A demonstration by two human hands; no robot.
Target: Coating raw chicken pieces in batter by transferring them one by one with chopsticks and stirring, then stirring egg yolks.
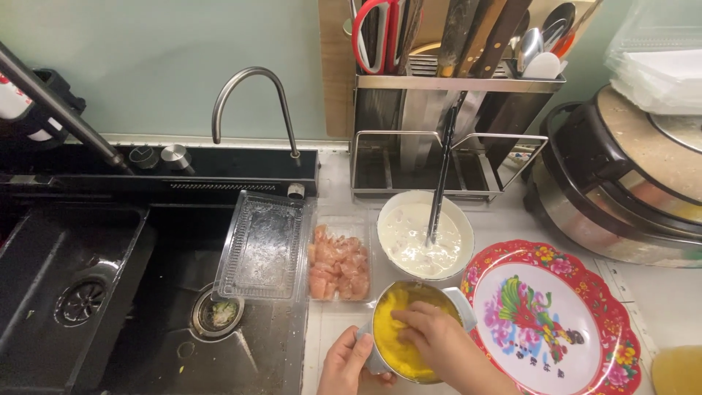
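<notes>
My left hand (349, 362) grips the near left side of a small metal bowl (455, 300) filled with yellow crumbs. My right hand (431, 335) is inside that bowl, fingers closed and pressed into the yellow crumbs (391, 338); whether something lies under them is hidden. Just beyond stands a white bowl (424, 232) of pale batter with a pair of dark chopsticks (443, 168) leaning in it. A clear plastic tray of raw pink meat pieces (338, 265) lies to the left of the bowls.
A red flowered plate (548, 314) lies at the right. The tray's clear lid (263, 245) overhangs the black sink (95, 292) with its curved tap (252, 95). A utensil rack (453, 88) stands behind, a cooker (621, 183) at the far right.
</notes>
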